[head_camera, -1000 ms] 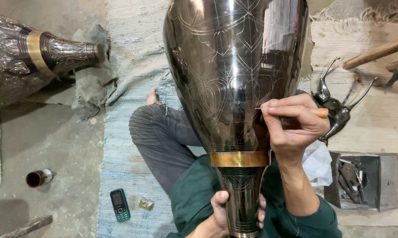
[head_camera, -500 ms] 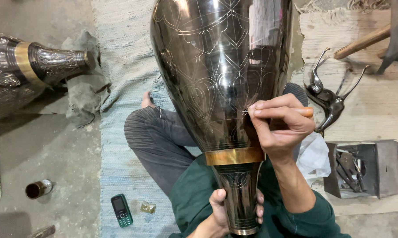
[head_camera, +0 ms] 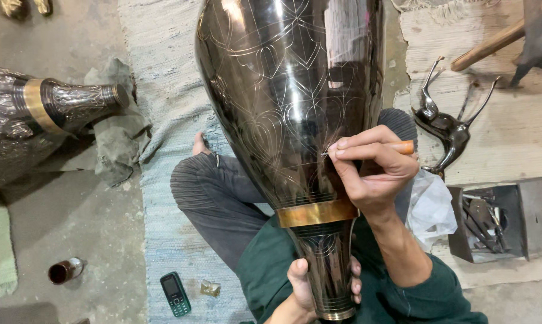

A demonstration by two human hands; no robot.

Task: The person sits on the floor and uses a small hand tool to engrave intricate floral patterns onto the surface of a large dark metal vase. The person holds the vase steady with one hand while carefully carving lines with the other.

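A large dark metal vase with fine scratched leaf patterns and a brass band lies across my lap, neck toward me. My left hand wraps the narrow neck near its base. My right hand pinches an orange-handled engraving tool, whose tip touches the vase's lower body just above the band.
A second engraved vase lies at the left on a grey cloth. A small mobile phone and a little dark bottle rest on the floor. At right are a metal deer figure, a metal tool box and a wooden handle.
The view has shifted slightly, with the vase and surroundings drifting left. My right hand has stayed on the vase with the tool, moving a little along the surface.
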